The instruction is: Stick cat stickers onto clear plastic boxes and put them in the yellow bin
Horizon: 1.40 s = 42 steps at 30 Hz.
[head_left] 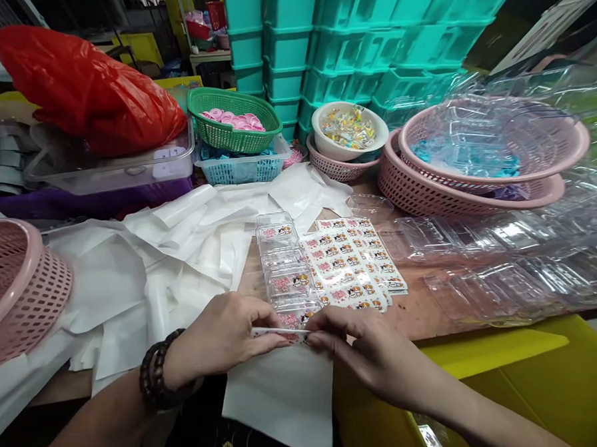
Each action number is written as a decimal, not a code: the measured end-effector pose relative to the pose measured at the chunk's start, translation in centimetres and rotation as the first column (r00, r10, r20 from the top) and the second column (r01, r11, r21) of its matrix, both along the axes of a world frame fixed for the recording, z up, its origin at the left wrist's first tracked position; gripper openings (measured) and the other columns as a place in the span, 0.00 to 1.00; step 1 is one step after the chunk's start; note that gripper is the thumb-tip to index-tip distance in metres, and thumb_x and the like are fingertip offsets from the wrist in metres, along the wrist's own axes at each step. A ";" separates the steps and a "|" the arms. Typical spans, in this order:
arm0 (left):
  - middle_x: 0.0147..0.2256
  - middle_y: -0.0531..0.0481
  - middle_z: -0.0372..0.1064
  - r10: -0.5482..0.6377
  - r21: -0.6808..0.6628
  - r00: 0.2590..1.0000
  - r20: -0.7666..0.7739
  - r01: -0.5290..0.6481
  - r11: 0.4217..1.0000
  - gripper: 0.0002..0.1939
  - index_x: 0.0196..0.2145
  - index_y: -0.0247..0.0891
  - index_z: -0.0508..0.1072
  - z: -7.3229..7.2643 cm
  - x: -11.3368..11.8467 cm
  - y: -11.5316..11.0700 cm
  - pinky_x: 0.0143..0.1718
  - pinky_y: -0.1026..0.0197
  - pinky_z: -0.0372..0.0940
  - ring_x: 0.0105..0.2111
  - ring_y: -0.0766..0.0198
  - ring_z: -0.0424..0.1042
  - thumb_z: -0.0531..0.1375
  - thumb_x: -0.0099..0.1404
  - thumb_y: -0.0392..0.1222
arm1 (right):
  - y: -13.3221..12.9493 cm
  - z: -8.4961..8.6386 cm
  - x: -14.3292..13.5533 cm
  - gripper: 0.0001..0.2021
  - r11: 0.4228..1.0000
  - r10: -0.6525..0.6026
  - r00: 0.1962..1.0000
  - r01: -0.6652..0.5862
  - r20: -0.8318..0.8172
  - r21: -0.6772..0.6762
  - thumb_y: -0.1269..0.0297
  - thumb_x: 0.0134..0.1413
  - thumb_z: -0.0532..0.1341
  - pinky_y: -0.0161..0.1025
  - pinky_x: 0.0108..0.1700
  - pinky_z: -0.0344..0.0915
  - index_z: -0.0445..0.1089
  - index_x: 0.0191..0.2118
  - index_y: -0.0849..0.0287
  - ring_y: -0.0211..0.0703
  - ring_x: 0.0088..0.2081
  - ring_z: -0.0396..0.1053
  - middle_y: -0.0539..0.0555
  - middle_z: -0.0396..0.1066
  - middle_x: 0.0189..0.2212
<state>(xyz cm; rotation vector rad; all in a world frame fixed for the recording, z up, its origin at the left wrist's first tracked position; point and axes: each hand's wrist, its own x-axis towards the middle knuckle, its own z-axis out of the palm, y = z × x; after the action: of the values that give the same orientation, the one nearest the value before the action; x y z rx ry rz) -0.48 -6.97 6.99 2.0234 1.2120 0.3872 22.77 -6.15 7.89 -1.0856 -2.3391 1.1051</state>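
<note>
Both my hands meet at the table's front edge over a white sticker sheet (282, 398), whose pale, blank face hangs down toward me. At the left end of its bent upper edge, my left hand (227, 337), with a beaded bracelet (159, 371) on the wrist, pinches it between thumb and fingers. My right hand (362, 343) pinches the right end of the same edge, where a bit of print shows. Just beyond stands a row of clear plastic boxes (286, 282) with cartoon cat stickers on them. Beside them lies a stack of printed cat sticker sheets (345, 264).
Crumpled white backing paper (180, 256) covers the left of the table. Clear plastic shells (522, 285) line the right. Pink baskets (427, 197), a white bowl (327, 148), a green basket (239, 143) and a red bag (101, 94) stand behind, before stacked teal crates (350, 54).
</note>
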 end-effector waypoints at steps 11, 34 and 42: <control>0.25 0.53 0.73 0.043 -0.333 0.996 0.075 -0.015 0.943 0.11 0.30 0.35 0.77 -0.5 -0.1 1.5 0.25 0.69 0.56 0.25 0.69 0.65 0.65 0.61 0.47 | 0.8 -1.9 1.2 0.07 0.984 -0.135 0.987 0.123 -0.085 -0.131 0.63 0.61 0.61 0.31 0.25 0.63 0.73 0.34 0.58 0.35 0.24 0.67 0.48 0.72 0.24; 0.20 0.56 0.66 0.019 -0.755 0.986 0.166 0.115 0.645 0.24 0.26 0.36 0.72 -1.1 -4.3 7.5 0.17 0.69 0.56 0.17 0.72 0.62 0.71 0.49 0.60 | 5.9 -1.2 2.4 0.04 0.894 -0.421 0.764 0.439 -0.489 -0.085 0.64 0.56 0.66 0.37 0.29 0.71 0.79 0.33 0.53 0.39 0.28 0.72 0.52 0.76 0.27; 0.68 0.45 0.51 -0.108 -0.031 0.978 -0.178 0.104 0.994 0.12 0.35 0.40 0.77 1.1 -3.2 9.5 0.63 0.47 0.55 0.67 0.44 0.50 0.61 0.65 0.51 | 18.1 -2.4 -3.4 0.09 0.687 -0.606 0.779 0.411 -0.160 -0.599 0.69 0.51 0.68 0.31 0.18 0.48 0.71 0.23 0.62 0.29 0.18 0.55 0.50 0.69 0.21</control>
<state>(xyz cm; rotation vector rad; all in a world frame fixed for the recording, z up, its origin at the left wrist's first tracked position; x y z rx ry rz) -3.68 2.57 8.12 2.1300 1.2027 0.1419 19.35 12.00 5.49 -1.4713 -1.3185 1.5883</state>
